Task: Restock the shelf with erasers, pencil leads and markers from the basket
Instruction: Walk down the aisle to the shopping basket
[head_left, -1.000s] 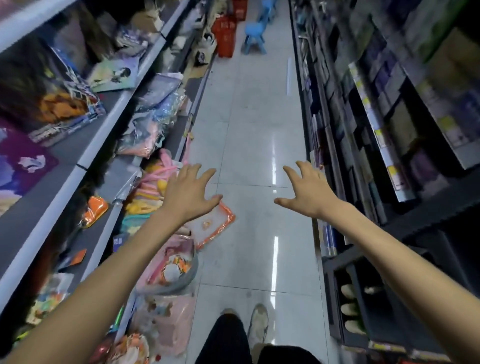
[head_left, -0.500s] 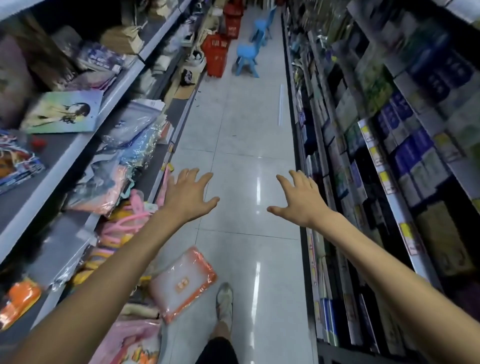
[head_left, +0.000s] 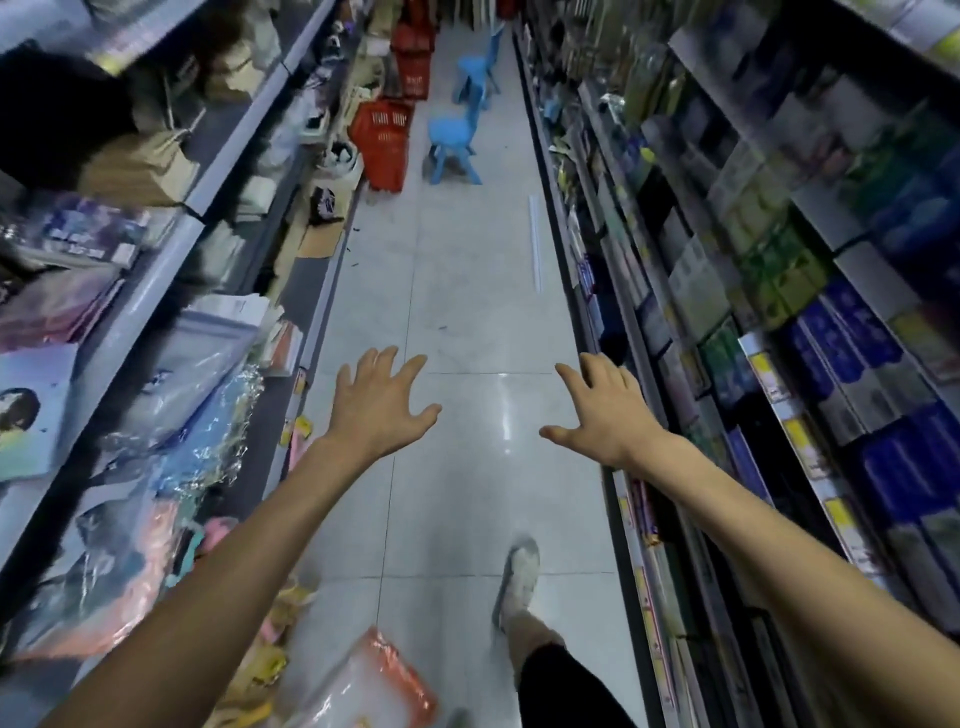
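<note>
The nearest red basket (head_left: 382, 143) stands upright on the tiled floor (head_left: 467, 322) far up the aisle, and everything here is placed from it. Left of the basket runs the left shelf (head_left: 171, 249), stacked with bagged goods and flat packets (too blurred to name). Well to the near side of the basket, at the bottom edge, a clear packet with orange trim (head_left: 374, 680) lies at the foot of that shelf. The left hand (head_left: 376, 402) hangs in the air on the near side of the basket, well apart from it, palm down, fingers spread and grasping nothing. Just right of the basket stands a blue stool (head_left: 449, 140). Nearer than the basket and to its right, a pale shoe (head_left: 517, 577) is on the tiles. The right hand (head_left: 605, 415) is also short of the basket and to its right, fingers splayed, empty. Farthest right of the basket rises the right shelf (head_left: 779, 374), packed with boxed goods; what kind I cannot tell.
</note>
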